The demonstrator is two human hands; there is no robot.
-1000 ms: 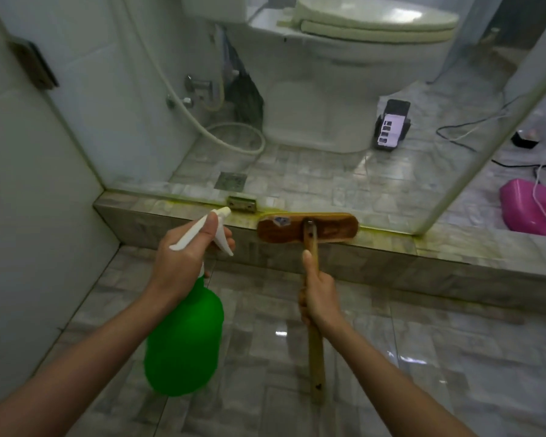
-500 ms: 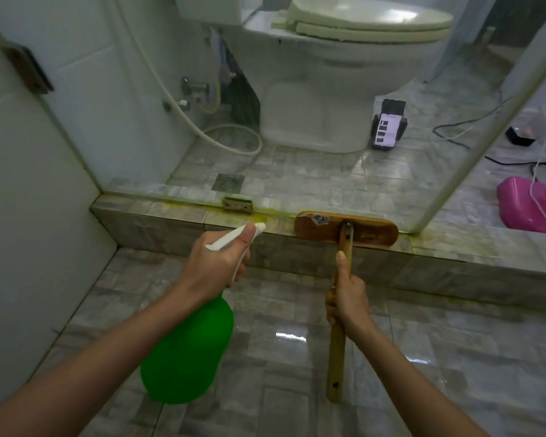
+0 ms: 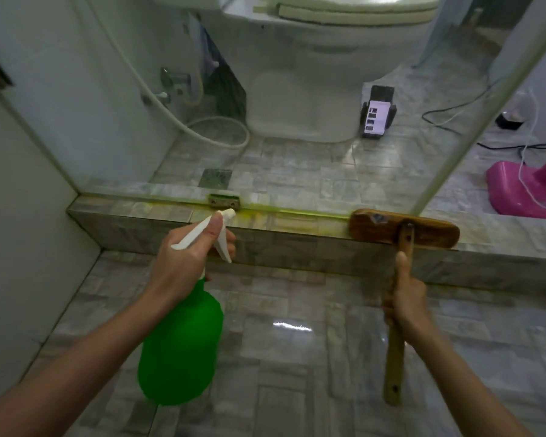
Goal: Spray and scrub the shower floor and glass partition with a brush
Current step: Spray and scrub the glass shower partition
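Observation:
My left hand grips the white trigger head of a green spray bottle, its nozzle aimed at the tiled curb under the glass partition. Yellow-green liquid lies along the curb's top by the glass. My right hand holds the wooden handle of a scrub brush, thumb laid along the shaft. The brush head rests on the curb near the right end of the glass. The shower floor of grey tiles is wet and shiny below my hands.
Behind the glass stand a toilet, a phone in a stand, a floor drain and a white hose. A metal clamp fixes the glass to the curb. A pink object and cables lie at right. A white wall closes the left.
The brush head has slid to the right along the curb with my right hand. My left hand and the spray bottle have also shifted right.

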